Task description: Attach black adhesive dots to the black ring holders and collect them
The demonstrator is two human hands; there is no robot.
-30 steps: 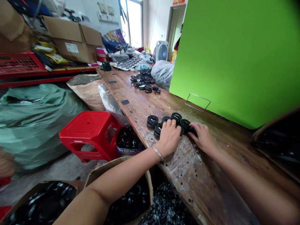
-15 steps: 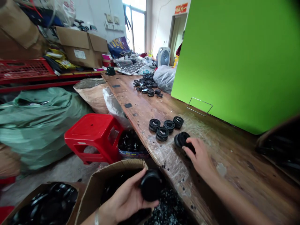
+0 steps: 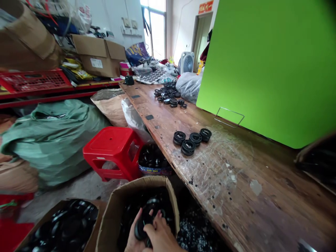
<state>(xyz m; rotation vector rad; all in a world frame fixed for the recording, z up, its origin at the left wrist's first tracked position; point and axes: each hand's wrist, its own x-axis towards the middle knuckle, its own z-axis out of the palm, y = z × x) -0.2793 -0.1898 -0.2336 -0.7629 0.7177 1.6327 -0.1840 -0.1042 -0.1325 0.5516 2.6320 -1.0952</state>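
Observation:
Both my hands are down inside an open cardboard box (image 3: 168, 190) below the table's near edge. My left hand (image 3: 132, 245) and my right hand (image 3: 160, 235) are pressed together around a stack of black round parts (image 3: 140, 228). More of the same black parts fill the box beneath them. On the wooden table (image 3: 236, 182), several black round parts (image 3: 191, 140) sit in a tight cluster, away from both hands.
A second box of black parts (image 3: 65, 224) stands at the lower left. A red stool (image 3: 112, 145) and green sack (image 3: 52, 136) are on the floor. A green board (image 3: 262, 66) stands along the table's right. More black parts (image 3: 169, 96) and a plastic bag (image 3: 189, 85) lie farther back.
My right hand has left the table with its black parts and joined my left hand in the box. The camera view has shifted slightly.

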